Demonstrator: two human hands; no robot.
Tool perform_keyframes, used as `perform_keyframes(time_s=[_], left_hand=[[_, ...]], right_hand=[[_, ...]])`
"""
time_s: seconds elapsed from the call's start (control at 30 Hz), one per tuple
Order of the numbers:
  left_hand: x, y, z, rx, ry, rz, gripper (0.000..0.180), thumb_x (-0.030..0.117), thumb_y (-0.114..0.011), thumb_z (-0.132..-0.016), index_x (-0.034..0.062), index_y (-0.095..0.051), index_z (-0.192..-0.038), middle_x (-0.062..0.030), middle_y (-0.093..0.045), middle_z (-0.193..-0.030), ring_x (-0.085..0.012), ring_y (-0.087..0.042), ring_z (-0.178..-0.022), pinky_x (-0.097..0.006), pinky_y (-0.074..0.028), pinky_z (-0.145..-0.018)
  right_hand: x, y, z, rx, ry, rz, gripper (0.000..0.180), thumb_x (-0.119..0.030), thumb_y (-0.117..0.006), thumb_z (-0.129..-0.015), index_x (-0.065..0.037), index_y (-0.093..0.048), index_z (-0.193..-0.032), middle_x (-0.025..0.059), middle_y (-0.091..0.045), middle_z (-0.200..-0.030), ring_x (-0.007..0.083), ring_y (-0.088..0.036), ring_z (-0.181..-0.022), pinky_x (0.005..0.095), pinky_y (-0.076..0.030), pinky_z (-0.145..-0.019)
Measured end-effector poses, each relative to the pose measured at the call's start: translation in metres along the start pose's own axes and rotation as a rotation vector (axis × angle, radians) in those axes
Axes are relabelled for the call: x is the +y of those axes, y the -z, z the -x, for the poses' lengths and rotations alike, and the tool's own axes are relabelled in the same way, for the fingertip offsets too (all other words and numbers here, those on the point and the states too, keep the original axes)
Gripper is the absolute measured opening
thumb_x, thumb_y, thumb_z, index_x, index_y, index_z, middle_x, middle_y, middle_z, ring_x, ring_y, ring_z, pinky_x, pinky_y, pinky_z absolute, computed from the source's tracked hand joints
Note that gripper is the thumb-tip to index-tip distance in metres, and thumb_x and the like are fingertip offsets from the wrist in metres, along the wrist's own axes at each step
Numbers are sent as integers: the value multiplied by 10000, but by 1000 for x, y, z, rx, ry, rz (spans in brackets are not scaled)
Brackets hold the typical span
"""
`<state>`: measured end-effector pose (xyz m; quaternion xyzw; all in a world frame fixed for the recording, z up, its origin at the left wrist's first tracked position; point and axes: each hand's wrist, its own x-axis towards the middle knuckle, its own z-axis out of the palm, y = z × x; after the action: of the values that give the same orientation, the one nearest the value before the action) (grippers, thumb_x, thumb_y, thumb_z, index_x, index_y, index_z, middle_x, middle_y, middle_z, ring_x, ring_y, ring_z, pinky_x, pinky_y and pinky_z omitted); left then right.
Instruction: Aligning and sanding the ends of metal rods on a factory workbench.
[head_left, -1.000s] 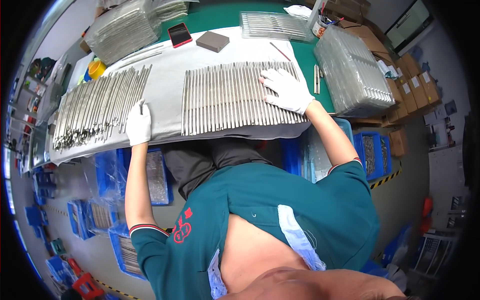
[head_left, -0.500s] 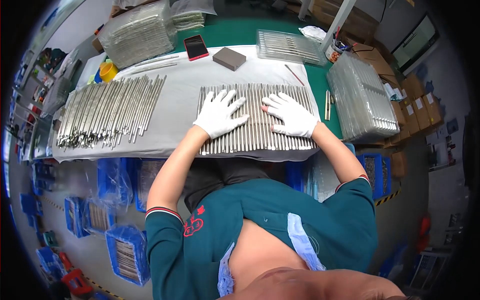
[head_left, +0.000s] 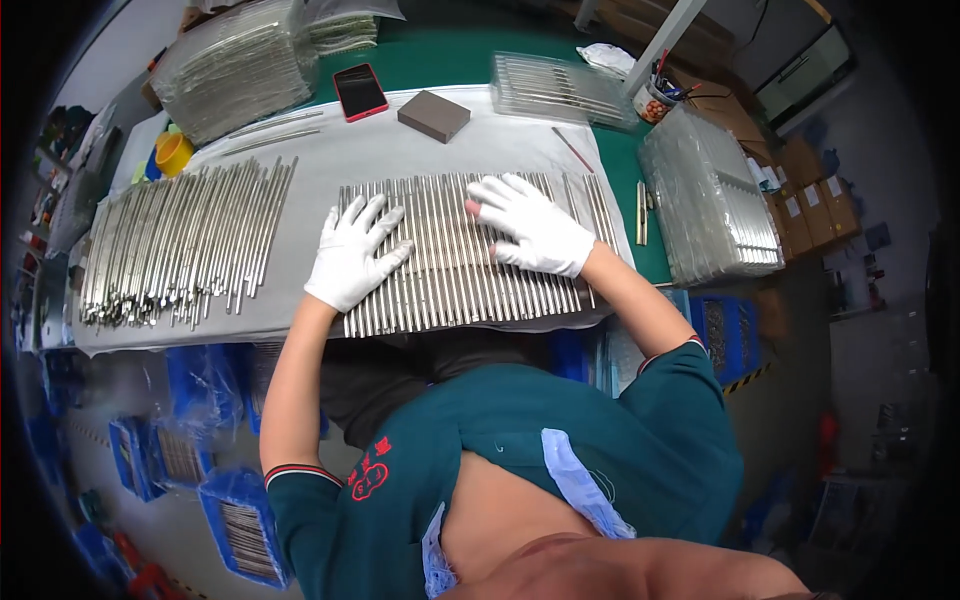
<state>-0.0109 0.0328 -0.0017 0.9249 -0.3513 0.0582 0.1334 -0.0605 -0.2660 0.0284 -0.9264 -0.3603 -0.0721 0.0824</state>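
Observation:
A row of slim silver metal rods (head_left: 437, 285) lies side by side on the pale cloth in front of me. My left hand (head_left: 350, 255), in a white glove, rests with fingers spread at the row's left edge. My right hand (head_left: 535, 228), gloved too with bare tips showing on the thumb and a finger, lies with fingers stretched over the right part of the row. Neither hand grips a rod. A few rods (head_left: 600, 215) lie to the right, split from the row by a narrow gap. Further left, a looser pile of similar rods (head_left: 190, 240) covers the cloth.
Behind the row are a phone with a red edge (head_left: 360, 92), a dark grey block (head_left: 433, 116) and a clear tray of rods (head_left: 560, 90). Stacked clear trays stand at right (head_left: 705, 195) and back left (head_left: 235, 75). Blue bins (head_left: 245, 525) sit on the floor.
Both hands have moved left, and most of the row has slid left with them. A gap has opened between it and a few rods at right. The view has shifted slightly.

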Motion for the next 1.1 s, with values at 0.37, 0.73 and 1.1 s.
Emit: perform_keyframes(time_s=[0.37,0.73,1.1], left_hand=[[4,2,-1,23,20,45,566,523,-527,-898,141,-566,-1314,-153,-469,-1419,-336,-381,-1347,-531,-222,-1134],[4,0,0,36,48,89,540,508,-540,-901,141,-583,-1295,-129,-486,-1409,-311,-388,-1347,-523,-221,-1140],[1,1,1,45,48,107,510,476,-558,-899,142,-591,-1283,-112,-504,-1393,-302,-406,-1333,-519,-237,-1135]], right_hand=[[34,2,65,-69,-241,58,662,-517,-360,-959,-30,-420,-1404,194,-392,-1463,359,-324,-1375,468,-203,-1157],[129,43,36,14,-1225,76,396,-416,-478,-912,-161,-644,-1165,142,-643,-1188,341,-616,-1073,434,-482,-915],[205,45,21,-301,-1331,-153,348,-303,-682,-844,-20,-647,-645,62,-611,-617,188,-546,-527,338,-435,-532]])
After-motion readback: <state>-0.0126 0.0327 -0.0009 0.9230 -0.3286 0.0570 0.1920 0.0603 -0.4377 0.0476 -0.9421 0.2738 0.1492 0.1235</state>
